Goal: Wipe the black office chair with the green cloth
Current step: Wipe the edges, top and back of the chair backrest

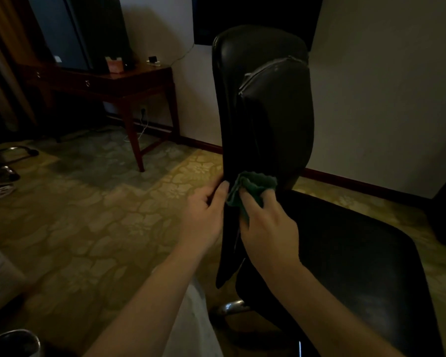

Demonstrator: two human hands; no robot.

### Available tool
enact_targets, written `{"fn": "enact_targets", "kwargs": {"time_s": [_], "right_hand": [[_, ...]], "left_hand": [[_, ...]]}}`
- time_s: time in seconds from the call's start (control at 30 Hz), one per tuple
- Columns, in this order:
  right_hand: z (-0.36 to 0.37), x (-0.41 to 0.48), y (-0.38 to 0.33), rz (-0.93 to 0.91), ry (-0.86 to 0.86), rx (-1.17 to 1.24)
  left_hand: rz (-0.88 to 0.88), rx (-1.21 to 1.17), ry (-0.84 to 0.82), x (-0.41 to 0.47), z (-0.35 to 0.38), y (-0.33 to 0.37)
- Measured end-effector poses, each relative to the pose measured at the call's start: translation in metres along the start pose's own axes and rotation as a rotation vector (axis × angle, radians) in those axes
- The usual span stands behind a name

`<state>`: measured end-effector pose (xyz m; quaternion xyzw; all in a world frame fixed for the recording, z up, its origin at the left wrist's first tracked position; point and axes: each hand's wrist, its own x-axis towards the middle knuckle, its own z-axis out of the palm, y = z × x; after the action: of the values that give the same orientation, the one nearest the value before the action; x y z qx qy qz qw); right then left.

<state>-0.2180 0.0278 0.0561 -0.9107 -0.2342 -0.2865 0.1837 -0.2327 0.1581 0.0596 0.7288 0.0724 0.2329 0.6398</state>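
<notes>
Left hand grips chair back edge to steady it; right hand fingers bunch the cloth against it.

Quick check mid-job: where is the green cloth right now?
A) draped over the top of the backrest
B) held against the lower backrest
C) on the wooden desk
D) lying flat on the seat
B: the right hand holds the green cloth against the lower backrest of the black office chair, while the left hand grips the backrest's edge.
</notes>
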Motion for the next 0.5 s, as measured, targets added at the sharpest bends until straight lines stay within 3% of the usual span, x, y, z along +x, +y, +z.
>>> {"fn": "enact_targets", "kwargs": {"time_s": [0.13,0.33,0.5], "right_hand": [[0.008,-0.021,0.012,-0.004,-0.076,0.036],[-0.019,0.006,0.002,-0.037,0.082,0.077],[0.007,-0.006,0.006,-0.052,-0.02,-0.041]], "left_hand": [[0.01,0.069,0.002,0.001,-0.001,-0.007],[-0.038,0.01,-0.056,-0.008,-0.002,-0.015],[-0.057,0.046,-0.02,-0.008,-0.002,-0.016]]}}
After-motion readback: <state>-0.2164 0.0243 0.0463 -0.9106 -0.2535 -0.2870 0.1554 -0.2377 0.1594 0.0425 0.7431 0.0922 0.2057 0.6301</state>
